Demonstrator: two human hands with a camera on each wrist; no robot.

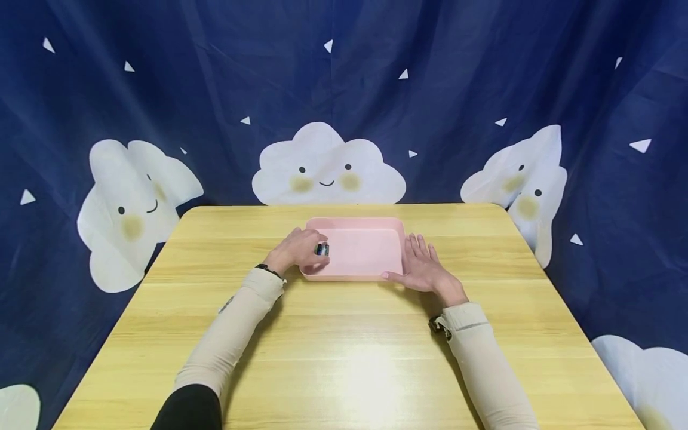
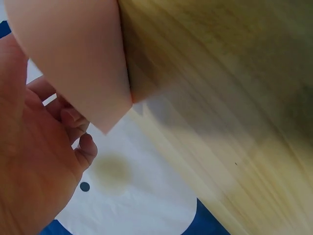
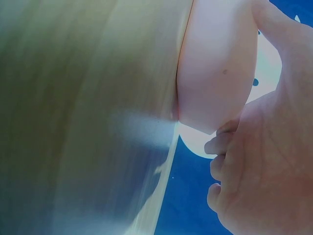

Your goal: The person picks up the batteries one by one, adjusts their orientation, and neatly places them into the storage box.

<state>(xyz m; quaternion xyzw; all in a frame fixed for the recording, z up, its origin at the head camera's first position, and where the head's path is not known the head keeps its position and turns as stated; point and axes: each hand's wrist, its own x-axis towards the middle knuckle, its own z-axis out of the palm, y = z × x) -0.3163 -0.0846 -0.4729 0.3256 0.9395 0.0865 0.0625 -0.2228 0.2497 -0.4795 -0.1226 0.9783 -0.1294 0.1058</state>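
Note:
A shallow pink tray (image 1: pixel 371 222) lies toward the far side of the wooden table. My left hand (image 1: pixel 301 248) reaches over the tray's left end, its thumb and fingers pinching small dark cylinders that look like batteries (image 1: pixel 322 249). From the left wrist, that hand (image 2: pixel 44 152) shows beside the tray's outer wall (image 2: pixel 78 54), which hides the batteries. At the other end, my right hand (image 1: pixel 427 269) lies along the tray's right side with straight fingers, the thumb at the near corner. Its palm (image 3: pixel 269 156) faces the tray wall (image 3: pixel 217 63) in the right wrist view.
The wooden table (image 1: pixel 344 346) stretches around the tray on all sides. Behind it and at both sides hangs a dark blue curtain (image 1: pixel 226 71) printed with white clouds. Light glares off the near tabletop.

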